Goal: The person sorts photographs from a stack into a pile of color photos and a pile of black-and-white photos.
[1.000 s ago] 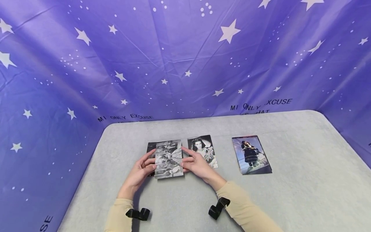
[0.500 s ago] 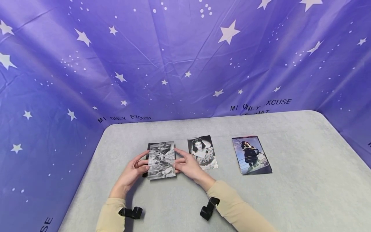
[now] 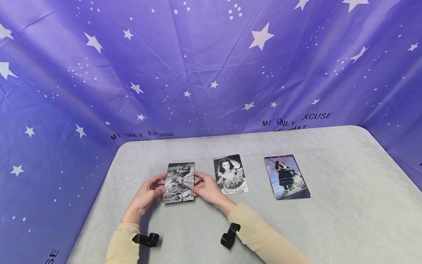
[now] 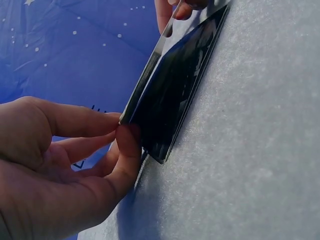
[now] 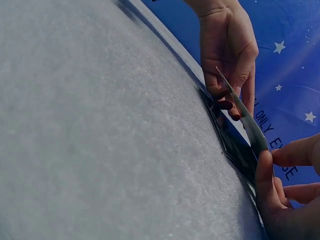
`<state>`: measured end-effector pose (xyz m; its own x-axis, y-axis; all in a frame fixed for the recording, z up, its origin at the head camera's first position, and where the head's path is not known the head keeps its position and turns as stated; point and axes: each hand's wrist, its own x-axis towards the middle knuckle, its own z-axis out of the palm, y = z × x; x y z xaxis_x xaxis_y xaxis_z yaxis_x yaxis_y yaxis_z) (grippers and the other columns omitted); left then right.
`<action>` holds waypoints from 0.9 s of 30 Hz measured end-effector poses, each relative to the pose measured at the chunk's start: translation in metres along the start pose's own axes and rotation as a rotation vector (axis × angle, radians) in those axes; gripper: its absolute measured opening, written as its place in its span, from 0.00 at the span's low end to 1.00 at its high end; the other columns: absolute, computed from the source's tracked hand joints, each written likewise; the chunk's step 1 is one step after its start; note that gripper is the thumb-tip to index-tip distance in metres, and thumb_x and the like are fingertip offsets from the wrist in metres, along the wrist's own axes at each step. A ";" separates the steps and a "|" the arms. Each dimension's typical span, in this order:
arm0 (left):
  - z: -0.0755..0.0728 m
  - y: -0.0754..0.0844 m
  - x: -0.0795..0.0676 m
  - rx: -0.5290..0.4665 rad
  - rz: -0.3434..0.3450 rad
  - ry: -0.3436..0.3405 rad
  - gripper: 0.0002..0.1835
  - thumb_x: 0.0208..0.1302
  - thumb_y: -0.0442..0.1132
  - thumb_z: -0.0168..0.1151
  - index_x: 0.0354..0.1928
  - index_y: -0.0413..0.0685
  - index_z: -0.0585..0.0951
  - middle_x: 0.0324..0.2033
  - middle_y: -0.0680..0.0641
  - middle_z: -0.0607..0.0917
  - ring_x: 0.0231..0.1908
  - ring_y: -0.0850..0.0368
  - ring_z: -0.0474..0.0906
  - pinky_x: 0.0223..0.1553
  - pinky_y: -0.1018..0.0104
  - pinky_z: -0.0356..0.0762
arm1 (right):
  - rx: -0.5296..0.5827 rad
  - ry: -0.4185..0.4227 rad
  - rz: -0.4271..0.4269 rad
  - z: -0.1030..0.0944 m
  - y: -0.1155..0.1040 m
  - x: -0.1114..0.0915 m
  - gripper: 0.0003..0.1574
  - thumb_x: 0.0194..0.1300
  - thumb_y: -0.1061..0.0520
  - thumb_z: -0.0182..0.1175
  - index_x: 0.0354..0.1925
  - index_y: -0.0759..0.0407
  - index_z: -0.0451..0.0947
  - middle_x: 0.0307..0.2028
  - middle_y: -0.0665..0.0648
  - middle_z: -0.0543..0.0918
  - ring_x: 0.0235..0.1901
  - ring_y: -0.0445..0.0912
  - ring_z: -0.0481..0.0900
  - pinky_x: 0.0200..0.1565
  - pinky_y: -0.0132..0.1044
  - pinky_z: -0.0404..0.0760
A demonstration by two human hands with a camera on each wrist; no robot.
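A black-and-white photo (image 3: pixel 179 182) of a crowded scene is pinched along its left side by my left hand (image 3: pixel 146 194) and along its right side by my right hand (image 3: pixel 207 190). It is raised a little above a dark photo (image 4: pixel 175 85) lying on the table, as the left wrist view shows. From above, the held photo covers nearly all of that pile. In the right wrist view the held photo (image 5: pixel 248 120) appears edge-on, slightly bowed, between thumb and fingers. Close to my right hand lies a black-and-white portrait photo (image 3: pixel 230 175).
Farther right on the grey table (image 3: pixel 343 176) is a stack of colour photos (image 3: pixel 286 176), topped by a picture of two figures at a ship's railing. A purple star-patterned cloth (image 3: pixel 211 66) rises behind the table and along its sides.
Both hands have carried the held photo left and lower, from partly beside the dark pile to over it. The portrait photo, partly hidden by my right hand before, is now uncovered.
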<state>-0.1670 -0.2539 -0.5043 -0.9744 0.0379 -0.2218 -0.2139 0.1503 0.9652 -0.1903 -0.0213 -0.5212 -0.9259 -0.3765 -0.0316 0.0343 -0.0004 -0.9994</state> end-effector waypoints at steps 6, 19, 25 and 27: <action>-0.002 0.000 0.004 0.026 0.008 0.034 0.31 0.54 0.20 0.53 0.64 0.27 0.67 0.45 0.40 0.73 0.38 0.58 0.70 0.32 0.74 0.69 | -0.062 0.013 0.011 0.002 0.002 0.005 0.37 0.53 0.74 0.61 0.62 0.81 0.63 0.37 0.66 0.76 0.21 0.46 0.78 0.27 0.38 0.81; -0.003 0.001 0.004 0.054 -0.041 0.053 0.27 0.62 0.24 0.53 0.65 0.29 0.65 0.46 0.40 0.75 0.33 0.62 0.75 0.34 0.71 0.75 | -0.090 -0.010 0.043 0.000 0.001 0.005 0.40 0.54 0.71 0.62 0.65 0.74 0.63 0.38 0.61 0.77 0.19 0.37 0.73 0.23 0.28 0.75; -0.003 0.003 0.001 0.055 -0.059 0.071 0.26 0.65 0.25 0.52 0.66 0.30 0.65 0.45 0.41 0.77 0.36 0.63 0.74 0.35 0.70 0.75 | -0.050 -0.022 0.067 -0.008 0.001 0.000 0.41 0.51 0.73 0.59 0.65 0.73 0.63 0.39 0.62 0.77 0.20 0.39 0.73 0.25 0.29 0.76; -0.003 0.003 0.000 0.047 -0.057 0.079 0.26 0.64 0.24 0.51 0.65 0.29 0.65 0.45 0.42 0.78 0.36 0.62 0.74 0.35 0.70 0.75 | -0.038 -0.023 0.065 -0.012 0.001 -0.004 0.39 0.51 0.73 0.59 0.64 0.73 0.65 0.40 0.63 0.77 0.20 0.40 0.73 0.25 0.29 0.76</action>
<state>-0.1677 -0.2567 -0.5012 -0.9635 -0.0501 -0.2631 -0.2678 0.1961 0.9433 -0.1913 -0.0088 -0.5224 -0.9135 -0.3953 -0.0962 0.0791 0.0593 -0.9951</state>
